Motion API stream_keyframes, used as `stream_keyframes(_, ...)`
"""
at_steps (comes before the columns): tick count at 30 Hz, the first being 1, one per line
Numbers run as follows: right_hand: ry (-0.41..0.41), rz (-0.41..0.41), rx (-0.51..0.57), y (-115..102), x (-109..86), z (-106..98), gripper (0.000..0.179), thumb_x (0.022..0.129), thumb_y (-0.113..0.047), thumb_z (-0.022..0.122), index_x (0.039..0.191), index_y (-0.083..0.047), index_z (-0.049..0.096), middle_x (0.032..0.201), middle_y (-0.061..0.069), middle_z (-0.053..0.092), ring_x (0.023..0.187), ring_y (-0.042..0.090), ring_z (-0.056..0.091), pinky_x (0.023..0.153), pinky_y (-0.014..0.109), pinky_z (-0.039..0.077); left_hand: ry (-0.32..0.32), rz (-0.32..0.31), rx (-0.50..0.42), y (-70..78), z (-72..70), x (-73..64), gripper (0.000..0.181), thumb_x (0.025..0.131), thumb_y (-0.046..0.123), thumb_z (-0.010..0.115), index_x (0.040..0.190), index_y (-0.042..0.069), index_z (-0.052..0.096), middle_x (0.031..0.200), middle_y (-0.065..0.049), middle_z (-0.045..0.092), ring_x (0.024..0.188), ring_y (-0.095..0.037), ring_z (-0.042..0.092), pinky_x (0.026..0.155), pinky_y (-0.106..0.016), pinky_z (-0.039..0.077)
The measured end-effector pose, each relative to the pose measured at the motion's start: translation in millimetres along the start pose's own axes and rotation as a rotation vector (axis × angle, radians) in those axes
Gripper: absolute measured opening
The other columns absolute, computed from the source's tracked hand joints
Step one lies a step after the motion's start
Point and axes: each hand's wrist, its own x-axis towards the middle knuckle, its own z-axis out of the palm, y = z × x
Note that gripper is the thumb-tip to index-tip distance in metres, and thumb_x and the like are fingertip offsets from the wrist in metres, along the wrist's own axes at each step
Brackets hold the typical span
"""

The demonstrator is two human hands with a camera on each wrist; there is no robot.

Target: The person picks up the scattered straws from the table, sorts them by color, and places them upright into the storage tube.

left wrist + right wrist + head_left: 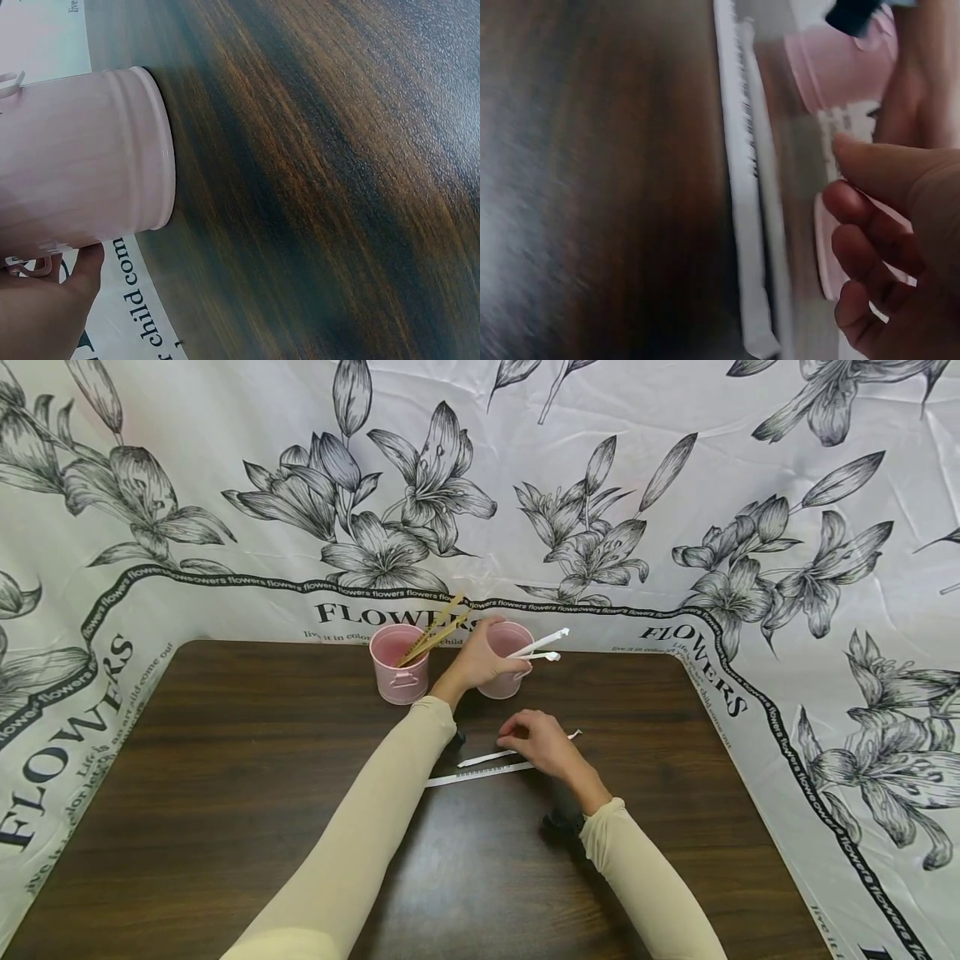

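My left hand point(483, 660) grips the right-hand pink bucket point(497, 687), its fingers round the sides near the rim. Two white paper-wrapped straws point(542, 643) lean out of this bucket to the right. In the left wrist view the bucket's wall point(75, 165) fills the left side, with a fingertip by its small handle. Just in front, my right hand point(546, 745) hovers with loosely bent fingers and nothing between them. Beneath it, two more wrapped straws lie side by side on the table: a printed one point(741, 180) and a thinner-looking one point(769, 172).
Left of the held bucket stands a second pink bucket point(401, 687), with several yellow patterned straws point(437, 639) in it. The dark wooden table point(262, 793) ends at the back against a white flower-printed cloth point(585, 410).
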Motion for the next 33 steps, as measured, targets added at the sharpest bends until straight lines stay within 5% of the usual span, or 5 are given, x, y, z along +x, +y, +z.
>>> stream_keyframes(6,-0.053,-0.173,-0.12,-3.1,-2.8,12.5,0.013,0.087,-0.022,0.081,0.097,-0.013,0.079,0.097,0.0,0.075,0.093,0.02,0.064,0.085,0.037,0.052,-0.009,-0.023,0.003,2.1,0.5,-1.1,0.107,0.07,0.033,0.095,0.154,0.015,0.031,0.151,-0.013,0.045,0.137,-0.029,0.048,0.116,-0.047,0.041)
stream_keyframes(13,-0.088,-0.173,-0.167,-4.8,-8.7,21.6,0.016,0.088,-0.021,0.08,0.102,-0.014,0.078,0.099,0.002,0.069,0.095,0.021,0.06,0.087,0.037,0.05,-0.02,-0.036,0.01,3.4,0.1,-1.2,0.107,0.072,0.033,0.094,0.156,0.018,0.03,0.155,-0.012,0.042,0.14,-0.03,0.045,0.117,-0.049,0.039)
stream_keyframes(23,-0.036,-0.264,-0.215,-1.1,-11.8,23.3,0.005,0.092,-0.022,0.075,0.092,-0.017,0.077,0.094,-0.001,0.067,0.086,0.018,0.057,0.078,0.033,0.049,-0.017,-0.033,0.005,3.0,-1.9,-1.6,0.107,0.071,0.034,0.094,0.155,0.017,0.031,0.152,-0.013,0.044,0.138,-0.03,0.047,0.116,-0.049,0.04)
stream_keyframes(33,0.01,-0.162,-0.158,0.7,-16.9,2.1,0.005,0.094,-0.022,0.073,0.093,-0.017,0.073,0.089,-0.005,0.073,0.079,0.01,0.051,0.07,0.025,0.045,-0.012,-0.024,0.005,2.9,-0.9,-1.7,0.107,0.071,0.034,0.095,0.154,0.016,0.031,0.151,-0.013,0.045,0.138,-0.03,0.047,0.116,-0.049,0.04)
